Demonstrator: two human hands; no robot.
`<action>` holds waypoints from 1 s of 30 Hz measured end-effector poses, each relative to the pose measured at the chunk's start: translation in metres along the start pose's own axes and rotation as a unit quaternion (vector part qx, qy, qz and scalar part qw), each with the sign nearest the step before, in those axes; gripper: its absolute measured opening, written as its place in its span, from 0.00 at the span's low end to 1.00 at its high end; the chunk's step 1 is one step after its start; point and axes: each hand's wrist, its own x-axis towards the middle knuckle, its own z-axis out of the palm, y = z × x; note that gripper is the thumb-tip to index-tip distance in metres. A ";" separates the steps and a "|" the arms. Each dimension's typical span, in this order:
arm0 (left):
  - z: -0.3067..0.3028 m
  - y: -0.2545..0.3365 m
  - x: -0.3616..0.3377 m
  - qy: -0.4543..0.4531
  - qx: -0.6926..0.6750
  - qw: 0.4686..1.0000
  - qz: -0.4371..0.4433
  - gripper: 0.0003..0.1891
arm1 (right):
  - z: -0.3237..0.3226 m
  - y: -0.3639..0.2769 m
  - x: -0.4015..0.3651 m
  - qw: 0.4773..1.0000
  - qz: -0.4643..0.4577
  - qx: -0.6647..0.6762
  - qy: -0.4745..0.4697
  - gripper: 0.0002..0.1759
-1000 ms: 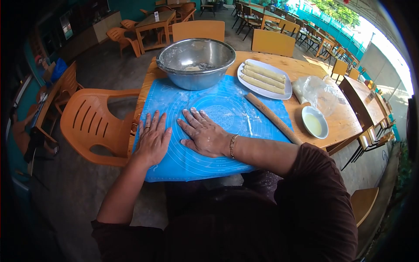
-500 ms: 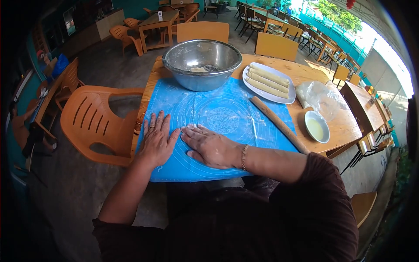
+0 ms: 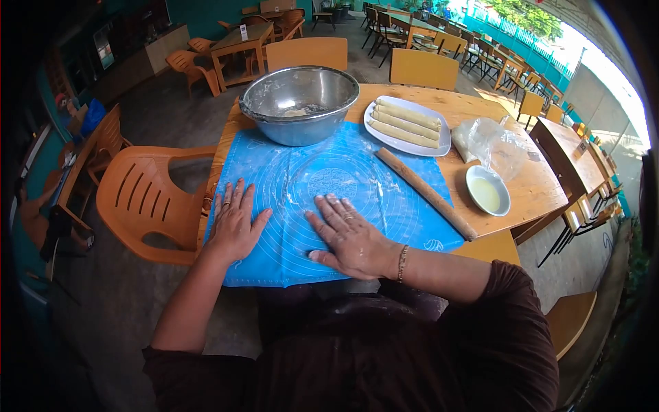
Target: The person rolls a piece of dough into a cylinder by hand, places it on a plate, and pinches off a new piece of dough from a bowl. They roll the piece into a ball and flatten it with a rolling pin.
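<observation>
My left hand (image 3: 234, 223) lies flat on the left side of a blue baking mat (image 3: 274, 264), fingers spread. Flat on the mat's front middle, with fingers apart, is my right hand (image 3: 353, 240), dusted with flour. Neither hand holds anything. White flour smears mark the printed circles of the mat. A wooden rolling pin (image 3: 425, 192) rests slantwise along the mat's right side. Beyond my hands, a steel mixing bowl (image 3: 302, 127) stands at the mat's far left corner, with some dough or flour inside.
Several pale dough rolls (image 3: 406, 126) lie on a white plate (image 3: 445, 143) at the back right. Nearby are a clear plastic bag (image 3: 498, 147) and a small bowl (image 3: 489, 191) of pale yellow liquid. An orange chair (image 3: 147, 196) stands left of the wooden table (image 3: 528, 185).
My right hand has slid rightward across the mat, away from my left hand, and its fingers have spread. The whole view has shifted slightly.
</observation>
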 end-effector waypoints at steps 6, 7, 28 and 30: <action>-0.002 -0.011 0.005 0.027 -0.089 0.996 0.006 0.36 | -0.007 0.000 0.053 0.996 -0.023 0.069 0.052 0.42; -0.007 -0.010 0.008 0.039 -0.223 0.974 0.004 0.34 | -0.013 0.004 0.061 0.990 0.018 0.106 0.090 0.44; 0.022 0.177 0.038 0.089 -0.747 0.656 0.060 0.33 | -0.038 0.016 0.052 0.643 0.211 0.710 0.193 0.42; -0.001 0.171 0.050 0.113 -0.777 0.617 -0.058 0.29 | -0.034 -0.006 0.044 0.677 0.161 0.690 0.196 0.39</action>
